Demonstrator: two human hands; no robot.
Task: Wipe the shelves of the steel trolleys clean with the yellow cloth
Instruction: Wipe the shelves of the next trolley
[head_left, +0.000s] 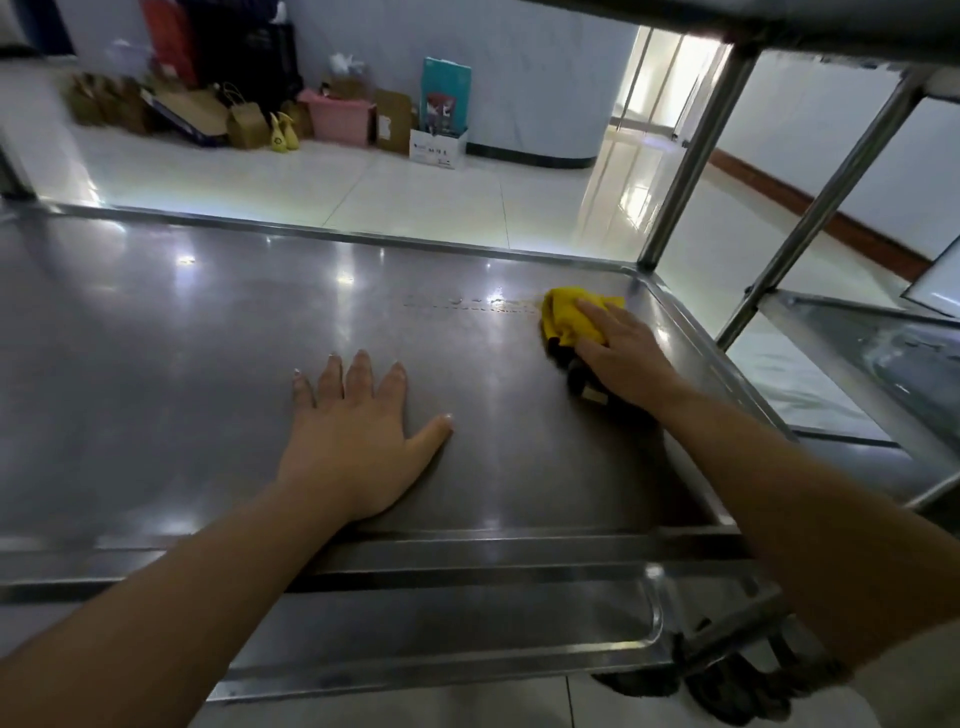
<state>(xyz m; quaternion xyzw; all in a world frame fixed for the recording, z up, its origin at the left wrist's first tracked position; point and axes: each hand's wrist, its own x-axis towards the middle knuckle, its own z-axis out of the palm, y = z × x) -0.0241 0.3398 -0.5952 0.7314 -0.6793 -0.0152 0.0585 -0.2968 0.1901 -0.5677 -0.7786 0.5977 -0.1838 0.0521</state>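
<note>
A steel trolley shelf fills the middle of the view, under the shelf above it. My right hand presses the bunched yellow cloth onto the shelf near its far right corner. A streak of wet droplets runs left from the cloth. My left hand lies flat on the shelf's middle, fingers spread, holding nothing.
Two slanted steel posts rise at the right corner. A second trolley's shelf stands to the right. A lower shelf rim and a caster show near me. Bags, boxes and a pink tub line the far wall.
</note>
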